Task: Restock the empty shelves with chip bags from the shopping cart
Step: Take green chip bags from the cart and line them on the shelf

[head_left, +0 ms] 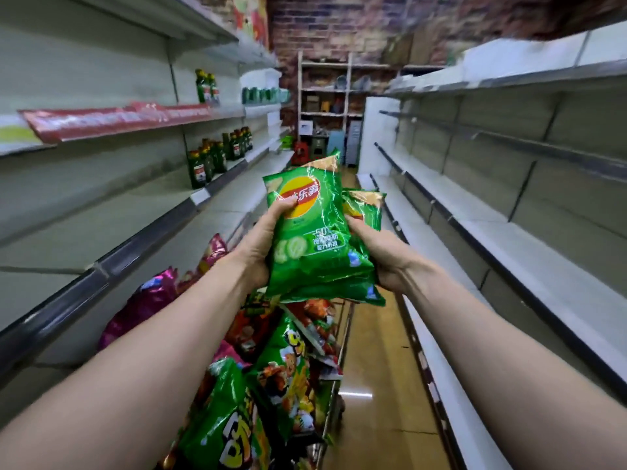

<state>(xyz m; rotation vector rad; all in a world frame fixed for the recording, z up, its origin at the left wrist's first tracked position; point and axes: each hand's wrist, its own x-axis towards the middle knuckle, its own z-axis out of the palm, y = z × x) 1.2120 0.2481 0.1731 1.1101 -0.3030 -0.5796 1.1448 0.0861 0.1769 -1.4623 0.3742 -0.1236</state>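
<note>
A stack of glossy green foil chip bags is gripped at its sides by the curled fingers of the left hand and right hand, above the snack-filled wire shopping cart.

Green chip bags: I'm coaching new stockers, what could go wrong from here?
The left hand and right hand hold several green chip bags loosely stacked; the rear ones fan out and may slip. The cart below is heaped with snack bags, so a dropped one could knock others off.

Green chip bags above cart
</note>
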